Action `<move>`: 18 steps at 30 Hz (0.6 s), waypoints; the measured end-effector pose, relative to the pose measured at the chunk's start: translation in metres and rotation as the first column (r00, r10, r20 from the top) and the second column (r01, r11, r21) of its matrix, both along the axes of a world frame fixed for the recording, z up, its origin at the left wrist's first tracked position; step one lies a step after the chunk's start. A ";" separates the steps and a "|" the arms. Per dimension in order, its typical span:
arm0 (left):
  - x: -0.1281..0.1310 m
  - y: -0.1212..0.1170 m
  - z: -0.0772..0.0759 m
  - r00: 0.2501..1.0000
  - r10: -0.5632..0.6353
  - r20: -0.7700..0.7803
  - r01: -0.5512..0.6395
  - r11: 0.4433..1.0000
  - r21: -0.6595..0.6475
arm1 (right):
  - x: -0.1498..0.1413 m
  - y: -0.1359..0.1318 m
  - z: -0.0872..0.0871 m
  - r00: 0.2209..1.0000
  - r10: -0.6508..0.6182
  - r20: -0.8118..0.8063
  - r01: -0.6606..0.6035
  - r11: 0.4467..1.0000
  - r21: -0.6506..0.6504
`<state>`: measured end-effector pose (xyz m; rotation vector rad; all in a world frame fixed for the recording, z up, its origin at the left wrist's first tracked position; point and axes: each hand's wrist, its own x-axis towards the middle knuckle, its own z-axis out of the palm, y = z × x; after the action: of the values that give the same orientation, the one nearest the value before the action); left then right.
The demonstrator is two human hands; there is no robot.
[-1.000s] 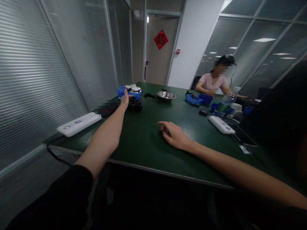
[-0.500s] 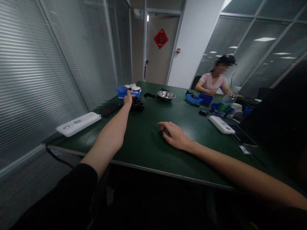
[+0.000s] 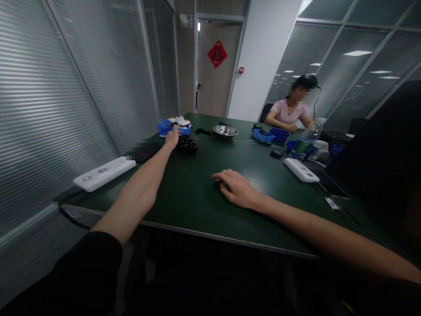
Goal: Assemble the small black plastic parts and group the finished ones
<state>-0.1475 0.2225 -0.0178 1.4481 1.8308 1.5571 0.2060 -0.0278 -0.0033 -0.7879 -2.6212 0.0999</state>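
My left hand [image 3: 172,138] is stretched far across the table, at the near right edge of a blue plastic basket [image 3: 164,130]. Its fingers are bent together, and what they may hold is hidden. White and dark items [image 3: 179,121] fill the basket. Just right of this hand stands a cluster of shiny black round pieces [image 3: 188,145]. My right hand [image 3: 237,188] rests on the green tabletop nearer to me, palm down. Its fingers are loosely curved, with thumb and index finger apart; nothing can be made out in the shadow under the palm.
A steel bowl [image 3: 225,132] holds small pieces, with a black item [image 3: 202,131] beside it. White power banks [image 3: 104,173] lie on both sides. Right are blue trays [image 3: 263,136], a small black case [image 3: 276,154], a water bottle [image 3: 304,145] and a phone [image 3: 332,184]. Another person [image 3: 289,112] sits opposite.
My left hand's raised index finger has come down, and its fingers have drawn together at the basket. My right hand stays nearly in place. The view has shifted slightly.
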 end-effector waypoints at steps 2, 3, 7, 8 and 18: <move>-0.002 -0.013 0.007 0.992 -0.006 -0.128 0.011 0.999 0.041 | -0.002 -0.010 0.005 0.998 0.052 0.020 -0.052 0.999 0.000; -0.002 -0.021 0.009 0.979 -0.019 -0.202 0.039 0.995 0.092 | -0.003 -0.017 0.007 0.995 0.095 0.034 -0.095 0.995 -0.005; 0.010 -0.064 0.005 0.926 0.012 -0.377 0.101 0.955 0.278 | -0.013 -0.052 0.016 0.936 0.342 0.086 -0.341 0.940 -0.029; 0.015 -0.076 0.003 0.915 0.006 -0.404 0.122 0.949 0.291 | -0.016 -0.062 0.019 0.910 0.404 0.092 -0.403 0.915 -0.039; 0.015 -0.128 0.006 0.681 -0.053 -0.731 0.186 0.977 0.103 | -0.023 -0.155 0.072 0.681 0.732 0.022 -0.729 0.680 -0.082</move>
<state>-0.1322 0.0946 -0.0116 2.4876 1.9381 1.1562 0.1825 -0.1832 0.0691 0.3129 -2.8269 0.3937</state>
